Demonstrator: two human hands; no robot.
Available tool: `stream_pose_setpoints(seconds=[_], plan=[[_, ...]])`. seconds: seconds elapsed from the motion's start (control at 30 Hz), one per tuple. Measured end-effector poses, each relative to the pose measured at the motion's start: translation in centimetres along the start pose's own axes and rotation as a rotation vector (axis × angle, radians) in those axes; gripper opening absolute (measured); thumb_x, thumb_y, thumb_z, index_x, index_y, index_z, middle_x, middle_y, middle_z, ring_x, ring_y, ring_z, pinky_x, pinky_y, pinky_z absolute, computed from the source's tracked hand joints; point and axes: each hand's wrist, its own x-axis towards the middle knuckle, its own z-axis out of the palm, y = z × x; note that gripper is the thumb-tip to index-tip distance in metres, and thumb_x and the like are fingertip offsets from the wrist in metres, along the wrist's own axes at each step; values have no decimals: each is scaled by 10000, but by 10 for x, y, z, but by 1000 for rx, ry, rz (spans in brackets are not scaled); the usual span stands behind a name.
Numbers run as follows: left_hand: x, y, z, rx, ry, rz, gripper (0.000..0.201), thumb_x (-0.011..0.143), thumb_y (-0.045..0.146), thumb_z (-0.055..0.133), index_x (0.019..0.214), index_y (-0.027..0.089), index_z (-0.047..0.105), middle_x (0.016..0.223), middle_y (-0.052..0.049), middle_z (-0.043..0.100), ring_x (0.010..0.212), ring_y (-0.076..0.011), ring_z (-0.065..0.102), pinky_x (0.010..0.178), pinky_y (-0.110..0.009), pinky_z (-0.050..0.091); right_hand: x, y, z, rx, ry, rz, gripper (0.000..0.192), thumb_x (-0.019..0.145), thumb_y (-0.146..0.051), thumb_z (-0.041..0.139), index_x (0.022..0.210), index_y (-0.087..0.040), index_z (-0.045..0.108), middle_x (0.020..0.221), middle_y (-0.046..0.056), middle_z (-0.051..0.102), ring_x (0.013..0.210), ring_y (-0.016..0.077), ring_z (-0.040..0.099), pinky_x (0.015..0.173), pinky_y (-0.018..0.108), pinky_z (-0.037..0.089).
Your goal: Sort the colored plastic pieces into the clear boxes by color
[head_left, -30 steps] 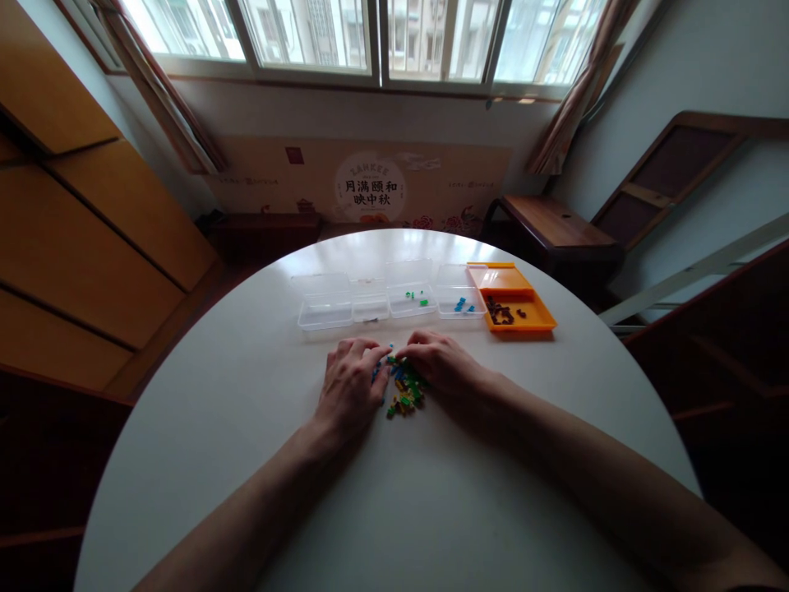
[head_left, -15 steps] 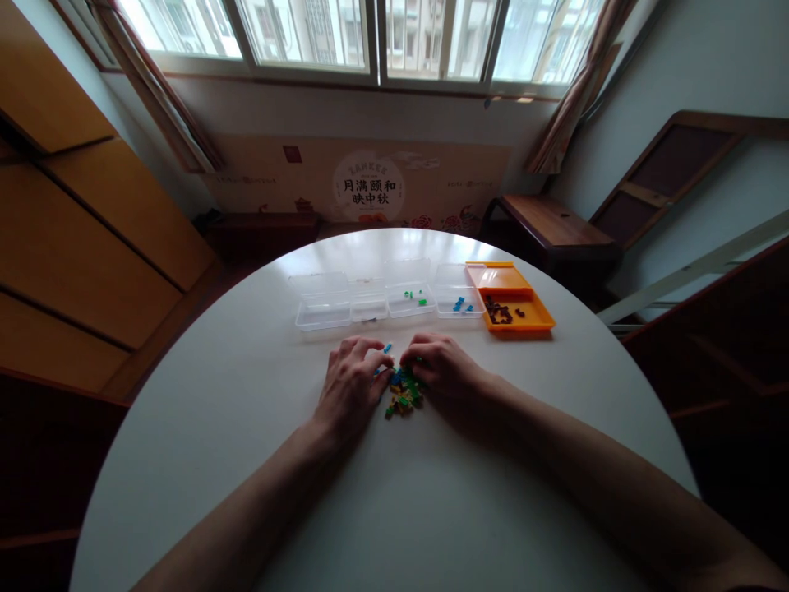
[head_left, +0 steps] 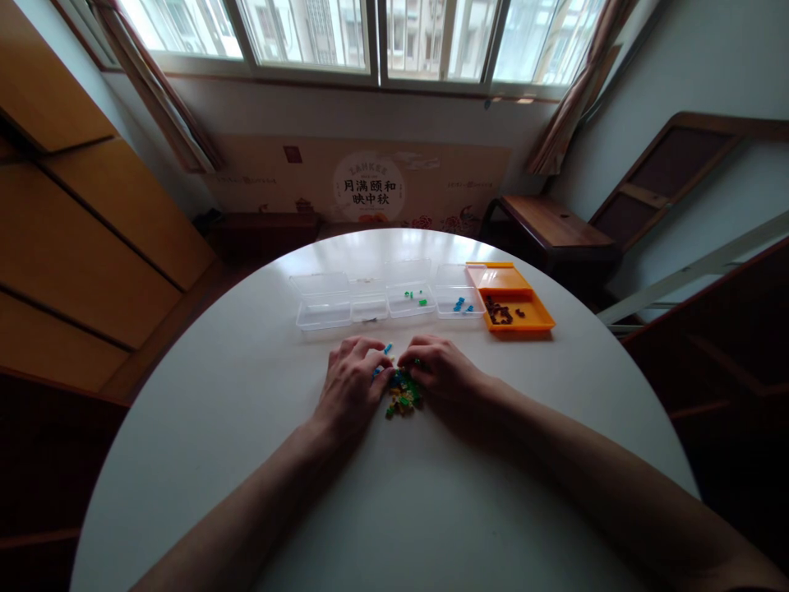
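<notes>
A small heap of green, blue and yellow toy building bricks (head_left: 403, 396) lies on the white table. At its left edge rests my left hand (head_left: 354, 374), with thumb and forefinger brought together; blue pieces show by those fingers. From the right, my right hand (head_left: 440, 366) reaches over the top of the heap, fingertips curled in against the pieces. Whatever is pinched in either hand is too small or hidden to name. A single blue brick (head_left: 388, 349) sits just beyond, between the two hands.
Beyond the hands stand open clear plastic boxes in a row: one with green bricks (head_left: 412, 311), one with blue bricks (head_left: 461, 306), and others at left (head_left: 324, 316). An orange box (head_left: 536, 316) at right holds dark brown pieces (head_left: 500, 312). The round white table (head_left: 246, 395) carries everything.
My right hand has shifted slightly left, its fingertips closer to my left hand. My left hand and the boxes look the same.
</notes>
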Motion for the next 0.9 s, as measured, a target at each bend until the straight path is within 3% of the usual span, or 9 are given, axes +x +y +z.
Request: stream_pose_setpoints(seconds=[0.33,0.7,0.9], plan=[[1,-1,1,-25,39,49,94,852,240,602,841,235,695,1095,-44,643,1116,-262,480,947,-445,346,-1,2,2,-2,19,-10,180,784,-89,588,883,-180,708,849,37,639,782,140,591,721,234,438],[3,-2,-1,-96,105,30,169,891,277,543,829,208,685,1011,-52,662,1038,-239,523,923,-423,370,-2,3,10,-30,159,-58,56,811,-232,652,837,-198,688,797,28,630,737,139,580,685,239,426],[2,-3,-1,-101,116,30,176,890,293,542,828,209,684,995,-51,665,1029,-238,529,924,-422,374,-2,-2,11,-133,211,-110,90,838,-284,639,832,-205,681,799,29,641,745,140,577,693,238,418]])
